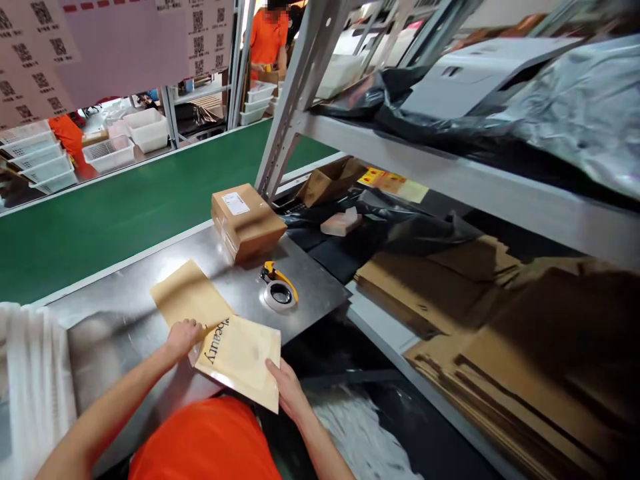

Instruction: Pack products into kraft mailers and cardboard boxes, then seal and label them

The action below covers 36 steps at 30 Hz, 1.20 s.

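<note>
My right hand (289,390) grips the right edge of a flat cream pouch (245,357) printed with the word "beauty", its thumb on top. The pouch is tilted over the table's near edge. My left hand (184,337) is closed, fingers curled at the pouch's left end, where it meets a plain tan paper envelope (189,292). That envelope lies on the metal table (120,333). Beyond the hands, a roll of clear tape (279,295) with a yellow-orange cutter (286,275) rests on the table. A taped cardboard box (250,223) with a white label stands behind it.
A green conveyor belt (110,193) runs behind the table. On the right, a metal rack (450,163) holds plastic wrap, with flattened cartons (525,347) below. White foam wrap (35,373) stands at the left. Across the belt are white baskets (145,130) and a person in orange (267,40).
</note>
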### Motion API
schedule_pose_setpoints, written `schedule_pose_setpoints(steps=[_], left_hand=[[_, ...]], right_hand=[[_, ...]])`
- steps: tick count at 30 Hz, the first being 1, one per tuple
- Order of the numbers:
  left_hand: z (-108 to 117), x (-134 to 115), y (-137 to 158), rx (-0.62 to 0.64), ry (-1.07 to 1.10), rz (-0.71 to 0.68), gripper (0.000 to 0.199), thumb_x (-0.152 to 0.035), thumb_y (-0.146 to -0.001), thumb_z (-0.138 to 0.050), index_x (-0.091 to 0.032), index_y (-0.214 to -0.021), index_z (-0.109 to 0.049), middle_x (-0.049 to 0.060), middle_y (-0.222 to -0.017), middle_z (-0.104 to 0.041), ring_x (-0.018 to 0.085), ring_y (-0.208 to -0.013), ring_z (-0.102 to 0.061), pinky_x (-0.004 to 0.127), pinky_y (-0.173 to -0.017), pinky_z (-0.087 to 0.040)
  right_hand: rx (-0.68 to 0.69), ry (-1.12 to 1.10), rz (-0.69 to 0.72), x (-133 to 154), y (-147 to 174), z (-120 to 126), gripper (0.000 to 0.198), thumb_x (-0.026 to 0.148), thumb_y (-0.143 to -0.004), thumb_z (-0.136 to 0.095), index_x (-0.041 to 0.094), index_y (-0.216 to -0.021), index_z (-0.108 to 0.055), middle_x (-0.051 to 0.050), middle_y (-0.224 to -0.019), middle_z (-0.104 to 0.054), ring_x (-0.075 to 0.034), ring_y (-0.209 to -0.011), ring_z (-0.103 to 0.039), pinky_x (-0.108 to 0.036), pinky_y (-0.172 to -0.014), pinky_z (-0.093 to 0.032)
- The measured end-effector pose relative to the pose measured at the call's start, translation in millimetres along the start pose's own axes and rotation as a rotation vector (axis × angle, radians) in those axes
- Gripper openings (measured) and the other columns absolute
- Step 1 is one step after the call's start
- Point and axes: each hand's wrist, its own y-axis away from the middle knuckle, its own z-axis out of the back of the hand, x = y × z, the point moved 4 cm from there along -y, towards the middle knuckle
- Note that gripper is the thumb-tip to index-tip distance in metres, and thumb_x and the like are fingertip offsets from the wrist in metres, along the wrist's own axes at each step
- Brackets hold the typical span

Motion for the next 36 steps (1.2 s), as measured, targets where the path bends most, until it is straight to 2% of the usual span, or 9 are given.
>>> schedule_pose_setpoints(steps=[7, 9, 12, 17, 22, 27, 32, 36], left_hand=[[-0.3, 3.8, 4.7, 0.046, 0.009, 0.043, 0.023, -0.023, -0.098, -0.057, -0.017, -0.117, -0.069, 0.015, -0.118, -0.074, 0.029, -0.106, -0.071, 0.038, -0.090, -0.055], [-6.3, 5.2, 5.2, 0.058, 0.033, 0.059, 0.025, -0.026, -0.094, -0.064, -0.018, -0.117, -0.069, 0.013, -0.118, -0.075, 0.029, -0.107, -0.071, 0.037, -0.090, -0.054], [-17.4, 5.0, 6.7, 0.084, 0.063, 0.078, 0.029, -0.022, -0.083, -0.073, -0.020, -0.113, -0.069, 0.011, -0.115, -0.076, 0.028, -0.106, -0.071, 0.034, -0.088, -0.054], [-31.7, 8.4, 9.0, 0.071, 0.088, 0.168, 0.021, -0.018, -0.094, -0.056, -0.018, -0.109, -0.071, 0.012, -0.110, -0.076, 0.025, -0.101, -0.072, 0.033, -0.086, -0.054], [-42.4, 18.6, 7.3, 0.005, 0.087, 0.211, 0.030, -0.017, -0.100, -0.044, -0.016, -0.118, -0.069, 0.014, -0.125, -0.070, 0.025, -0.119, -0.064, 0.033, -0.094, -0.052], [-47.1, 26.6, 0.8, -0.044, 0.082, 0.226, 0.031, -0.015, -0.102, -0.042, -0.014, -0.118, -0.068, 0.015, -0.131, -0.065, 0.027, -0.127, -0.058, 0.032, -0.098, -0.050], [-45.6, 25.5, -5.6, -0.052, 0.113, 0.281, 0.030, -0.016, -0.103, -0.042, -0.014, -0.113, -0.070, 0.014, -0.118, -0.070, 0.026, -0.118, -0.063, 0.032, -0.094, -0.050], [-38.0, 14.6, 2.9, -0.087, 0.139, 0.279, 0.031, -0.021, -0.103, -0.042, -0.015, -0.114, -0.070, 0.015, -0.118, -0.071, 0.029, -0.118, -0.063, 0.035, -0.092, -0.051]], right_hand=[[-0.137, -0.073, 0.024, -26.5, 8.8, -3.5, 0.074, 0.059, -0.055, -0.095, 0.021, -0.115, -0.073, -0.013, -0.110, -0.084, -0.041, -0.111, -0.077, -0.056, -0.100, -0.063], [-0.201, -0.054, 0.075, -30.6, 9.1, -3.5, 0.074, 0.061, -0.057, -0.093, 0.022, -0.116, -0.072, -0.011, -0.109, -0.084, -0.040, -0.112, -0.076, -0.053, -0.099, -0.064], [-0.258, -0.022, 0.128, -39.4, 9.0, -7.1, 0.073, 0.065, -0.062, -0.088, 0.023, -0.118, -0.070, -0.009, -0.112, -0.083, -0.038, -0.112, -0.076, -0.050, -0.097, -0.065], [-0.237, -0.055, 0.109, -50.5, 1.8, -12.3, 0.077, 0.066, -0.063, -0.088, 0.025, -0.124, -0.066, -0.009, -0.120, -0.081, -0.037, -0.115, -0.076, -0.048, -0.097, -0.065], [-0.208, -0.044, 0.129, -48.6, -10.7, -17.0, 0.083, 0.067, -0.061, -0.090, 0.024, -0.127, -0.065, -0.009, -0.119, -0.081, -0.037, -0.115, -0.075, -0.048, -0.099, -0.064], [-0.163, -0.096, 0.096, -50.8, -20.8, -22.4, 0.094, 0.063, -0.060, -0.092, 0.024, -0.140, -0.061, -0.009, -0.120, -0.081, -0.034, -0.114, -0.076, -0.047, -0.100, -0.063], [-0.184, -0.171, 0.064, -57.1, -29.0, -25.5, 0.093, 0.058, -0.060, -0.093, 0.023, -0.141, -0.061, -0.009, -0.121, -0.081, -0.034, -0.115, -0.076, -0.047, -0.101, -0.062], [-0.184, -0.194, 0.042, -59.8, -31.5, -34.4, 0.097, 0.059, -0.062, -0.091, 0.023, -0.145, -0.057, -0.010, -0.125, -0.080, -0.034, -0.119, -0.074, -0.046, -0.099, -0.064]])
